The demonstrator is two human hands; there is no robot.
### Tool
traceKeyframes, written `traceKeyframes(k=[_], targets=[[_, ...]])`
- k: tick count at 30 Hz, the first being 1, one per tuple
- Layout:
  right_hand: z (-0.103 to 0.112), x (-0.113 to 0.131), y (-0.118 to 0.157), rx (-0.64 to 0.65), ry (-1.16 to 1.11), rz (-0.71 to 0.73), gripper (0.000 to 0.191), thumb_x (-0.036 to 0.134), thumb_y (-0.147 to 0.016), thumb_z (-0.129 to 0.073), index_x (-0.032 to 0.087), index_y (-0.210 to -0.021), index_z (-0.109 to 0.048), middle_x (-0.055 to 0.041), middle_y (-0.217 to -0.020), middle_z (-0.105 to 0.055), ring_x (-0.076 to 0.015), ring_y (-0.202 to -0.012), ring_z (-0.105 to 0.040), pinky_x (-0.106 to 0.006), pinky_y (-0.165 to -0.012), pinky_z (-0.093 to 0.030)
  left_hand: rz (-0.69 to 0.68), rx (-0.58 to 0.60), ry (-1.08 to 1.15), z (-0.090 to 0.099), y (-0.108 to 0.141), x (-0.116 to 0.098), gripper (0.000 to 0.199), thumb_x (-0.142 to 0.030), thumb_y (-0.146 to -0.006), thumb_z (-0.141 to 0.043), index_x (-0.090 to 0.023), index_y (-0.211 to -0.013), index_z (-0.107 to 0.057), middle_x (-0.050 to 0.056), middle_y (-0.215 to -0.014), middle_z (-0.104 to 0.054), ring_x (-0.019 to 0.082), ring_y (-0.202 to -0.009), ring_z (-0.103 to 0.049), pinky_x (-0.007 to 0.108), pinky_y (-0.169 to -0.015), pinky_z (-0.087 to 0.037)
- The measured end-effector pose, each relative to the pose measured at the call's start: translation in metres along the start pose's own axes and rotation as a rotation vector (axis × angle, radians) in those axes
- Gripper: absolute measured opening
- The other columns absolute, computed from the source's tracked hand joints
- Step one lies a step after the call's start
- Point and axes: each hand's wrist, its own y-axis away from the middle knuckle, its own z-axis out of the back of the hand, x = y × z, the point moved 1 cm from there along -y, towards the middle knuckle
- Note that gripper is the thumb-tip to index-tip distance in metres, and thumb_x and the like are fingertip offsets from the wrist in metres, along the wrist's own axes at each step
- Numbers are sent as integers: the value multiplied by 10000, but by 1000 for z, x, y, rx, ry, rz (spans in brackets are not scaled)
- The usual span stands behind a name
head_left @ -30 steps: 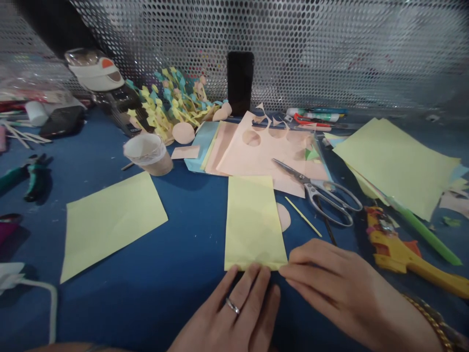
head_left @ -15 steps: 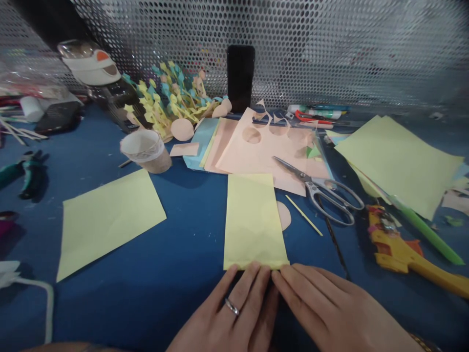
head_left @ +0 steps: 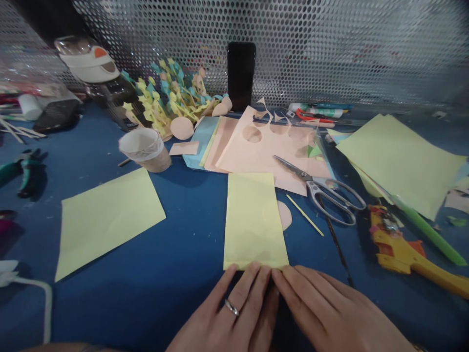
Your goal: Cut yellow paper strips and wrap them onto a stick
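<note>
A yellow strip of paper (head_left: 252,220) lies lengthwise in front of me, its near edge turned over in a narrow fold. My left hand (head_left: 234,313), with a ring on one finger, grips that edge at its left and middle. At the right end of the same edge, my right hand (head_left: 315,303) pinches the paper with fingers together. The two hands meet at the index fingers, and the thumbs are mostly hidden underneath. A pale pink paper disc (head_left: 285,215) peeks out from beneath the strip's right side. Beside it is a thin yellow paper strip (head_left: 305,215).
Scissors (head_left: 322,190) rest partly on pink paper sheets (head_left: 242,151). To the right are a yellow glue gun (head_left: 399,249), a green knife-like tool (head_left: 428,230) and yellow sheets (head_left: 399,156). Leftward lie another yellow sheet (head_left: 110,220), a paper cup (head_left: 154,156) and pliers (head_left: 27,171).
Both hands stay at the near edge of the yellow paper. A small bit of fold sticking out at its right corner no longer shows. The view has shifted very slightly.
</note>
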Motion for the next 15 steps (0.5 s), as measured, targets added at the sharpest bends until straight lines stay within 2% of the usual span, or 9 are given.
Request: traceKeyframes(k=[15], targets=[[1,0,0,7,-1,-6,404,62,-925,-255,135,-991,-647,-11,-946,-746,-154,-834,-681,-284,-703,-539,-3,27,0,1,1,-2,399,-371,-914,-432,-163,-1215,-592,78,-1256,-617,262,-1202,-513,383,-960,-429]])
